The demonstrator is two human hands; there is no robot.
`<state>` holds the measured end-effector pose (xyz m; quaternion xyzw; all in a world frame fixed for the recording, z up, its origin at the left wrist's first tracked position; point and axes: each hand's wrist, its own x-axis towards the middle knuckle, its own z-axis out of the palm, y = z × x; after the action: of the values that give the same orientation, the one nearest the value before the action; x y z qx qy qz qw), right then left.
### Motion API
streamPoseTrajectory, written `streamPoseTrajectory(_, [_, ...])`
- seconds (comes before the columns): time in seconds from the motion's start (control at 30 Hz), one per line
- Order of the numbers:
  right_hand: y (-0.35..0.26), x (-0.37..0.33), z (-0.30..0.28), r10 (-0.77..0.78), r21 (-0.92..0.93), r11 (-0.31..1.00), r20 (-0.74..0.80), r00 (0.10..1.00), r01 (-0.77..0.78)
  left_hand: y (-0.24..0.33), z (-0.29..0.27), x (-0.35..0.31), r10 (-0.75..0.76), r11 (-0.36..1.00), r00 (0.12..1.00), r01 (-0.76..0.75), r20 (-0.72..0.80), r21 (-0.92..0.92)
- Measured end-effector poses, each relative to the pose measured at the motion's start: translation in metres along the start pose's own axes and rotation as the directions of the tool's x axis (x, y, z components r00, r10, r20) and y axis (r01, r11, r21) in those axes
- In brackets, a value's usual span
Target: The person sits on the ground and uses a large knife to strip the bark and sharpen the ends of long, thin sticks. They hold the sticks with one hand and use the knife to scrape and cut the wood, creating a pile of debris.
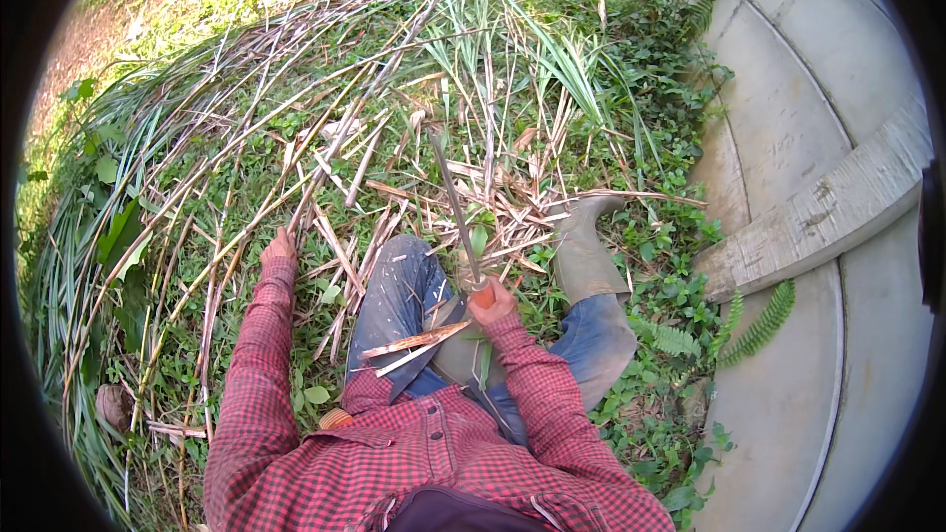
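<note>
My right hand (495, 305) is closed round the orange handle of a machete (455, 202), above my lap. Its long, narrow blade points forward and slightly left, over the cut pieces. Out to the left, my left hand (280, 246) is low among long, thin cane-like stalks (371, 86). Its fingers look closed at a stalk beside it, though they show only partly. Split, reddish-brown pieces (512, 199) are scattered on the ground ahead of my knees. A few pale split strips (414, 341) lie across my lap.
Long green leaves (99, 197) are heaped along the left, and more leafy tops (562, 59) lie ahead. A grey curved wall (778, 108) with a weathered beam (818, 227) stands on the right, with ferns (759, 325) beside it. My rubber boot (586, 251) rests on the greenery.
</note>
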<state>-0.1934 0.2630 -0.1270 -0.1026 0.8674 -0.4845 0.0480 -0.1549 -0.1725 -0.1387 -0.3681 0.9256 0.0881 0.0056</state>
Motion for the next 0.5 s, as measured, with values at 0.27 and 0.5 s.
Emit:
streamPoseTrajectory(0.27, [0.007, 0.009, 0.001, -0.082, 0.032, 0.996, -0.08, 0.993, 0.085, -0.002, -0.077, -0.148, 0.032, 1.0, 0.999, -0.032, 0.02, 0.0])
streamPoseTrajectory(0.5, [-0.001, 0.009, 0.0, -0.067, 0.044, 0.997, -0.051, 0.996, 0.069, -0.064, -0.092, -0.282, -0.126, 0.955, 0.967, 0.179, 0.22, -0.238])
